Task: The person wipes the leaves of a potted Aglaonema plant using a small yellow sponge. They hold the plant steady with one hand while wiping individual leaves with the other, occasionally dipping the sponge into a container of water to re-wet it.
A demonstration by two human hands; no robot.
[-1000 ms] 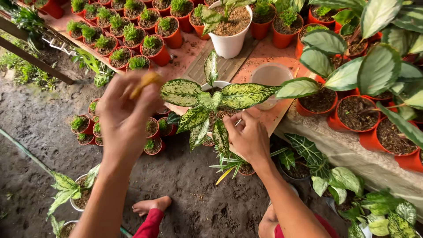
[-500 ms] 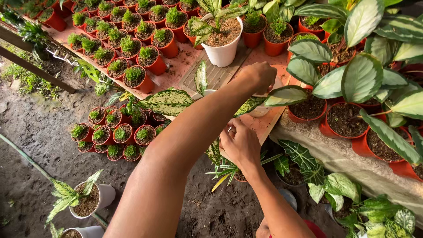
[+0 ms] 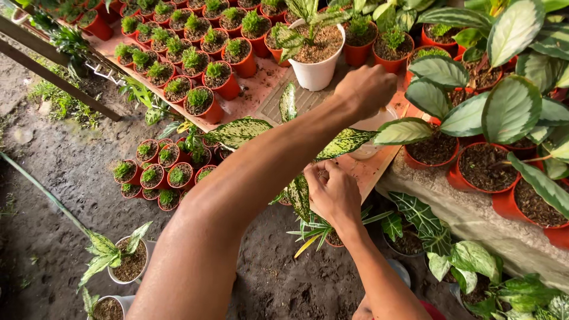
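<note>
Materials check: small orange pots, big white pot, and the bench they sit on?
Orange pots: likely thin plastic, smooth and slightly glossy, all one shape with thin rims. White pot: probably plastic too, smooth, with an even sheen; glazed ceramic can't be ruled out. Bench: looks like wooden boards, matte, stained reddish, with a visible seam between planks.

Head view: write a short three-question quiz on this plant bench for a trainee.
1. True or false: the left hand is reaching over the wooden bench.
2. What colour is the big pot behind the left hand? A white, B blue, C black.
3. What does the right hand touch?

Key
1. True; it is closed into a fist above the pale cup.
2. A.
3. The speckled leaves of the plant at the bench edge.
</note>
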